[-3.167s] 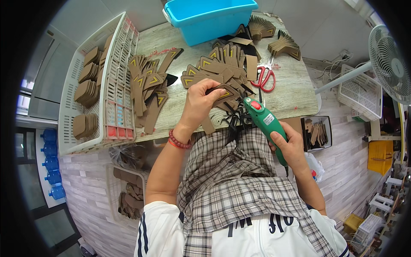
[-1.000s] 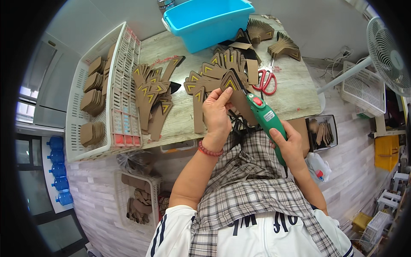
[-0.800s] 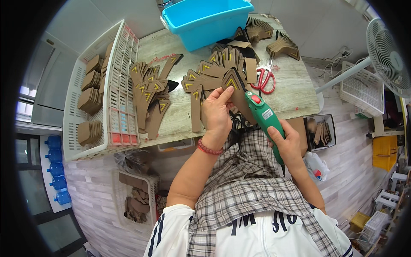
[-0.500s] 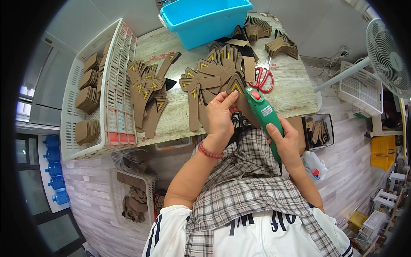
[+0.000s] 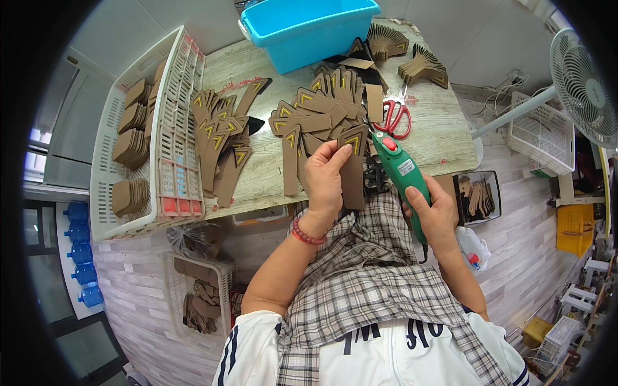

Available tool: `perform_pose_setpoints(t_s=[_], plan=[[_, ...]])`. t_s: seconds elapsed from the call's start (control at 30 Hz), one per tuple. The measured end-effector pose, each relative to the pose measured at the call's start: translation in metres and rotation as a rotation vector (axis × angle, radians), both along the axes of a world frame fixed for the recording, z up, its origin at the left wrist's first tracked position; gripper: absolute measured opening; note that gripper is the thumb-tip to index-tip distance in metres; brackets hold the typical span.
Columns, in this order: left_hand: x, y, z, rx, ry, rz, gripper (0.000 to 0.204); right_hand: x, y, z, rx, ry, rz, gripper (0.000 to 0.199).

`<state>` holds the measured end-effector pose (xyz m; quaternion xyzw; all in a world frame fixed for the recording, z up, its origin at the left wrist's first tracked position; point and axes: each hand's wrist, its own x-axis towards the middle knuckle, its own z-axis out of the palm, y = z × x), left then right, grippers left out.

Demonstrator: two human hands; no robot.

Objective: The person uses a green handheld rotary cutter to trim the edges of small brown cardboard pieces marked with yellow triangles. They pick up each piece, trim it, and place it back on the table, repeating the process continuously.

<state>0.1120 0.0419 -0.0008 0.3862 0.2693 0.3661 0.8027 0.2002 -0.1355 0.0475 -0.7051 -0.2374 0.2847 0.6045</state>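
Since the frame three seconds back, the left hand has been raised off the pile on the table and now has a brown strip with a yellow chevron pinched upright between thumb and fingers, over the table edge. The strip is held near the nose of the green power tool, which is wrapped by the right hand, presumably so the tip can be brought to the strip's edge. More brown pieces are fanned within reach; red scissors are laid beside them.

The tool's tip is hidden behind the strip, so contact cannot be told. The blue tub is cut off above, and the white basket is bent by the lens.
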Motion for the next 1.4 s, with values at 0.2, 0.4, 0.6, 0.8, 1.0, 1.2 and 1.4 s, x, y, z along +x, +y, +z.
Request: perform_pose_setpoints(t_s=[0.2,0.4,0.6,0.8,1.0,1.2,1.4], plan=[[-0.005,0.009,0.001,0.079,-0.005,-0.012,0.012,0.001,-0.003,-0.001,-0.039,-0.039,0.04,0.041],[-0.01,0.017,-0.001,0.198,0.064,-0.069,0.013,0.0,-0.003,0.0,-0.014,-0.034,0.045,0.039],[-0.017,0.029,0.003,0.354,0.122,-0.104,0.013,0.002,-0.006,0.004,-0.054,-0.041,0.079,0.039],[-0.025,0.045,0.009,0.48,0.269,-0.162,0.012,0.003,-0.008,0.007,-0.081,-0.019,0.12,0.038],[-0.03,0.065,0.017,0.627,0.319,-0.256,0.01,0.006,-0.013,0.007,-0.096,0.035,0.163,0.037],[-0.033,0.072,0.023,0.768,0.363,-0.333,0.009,0.007,-0.015,0.012,-0.115,0.061,0.211,0.037],[-0.036,0.075,0.027,0.752,0.405,-0.366,0.012,0.009,-0.018,0.014,-0.156,0.067,0.242,0.038]])
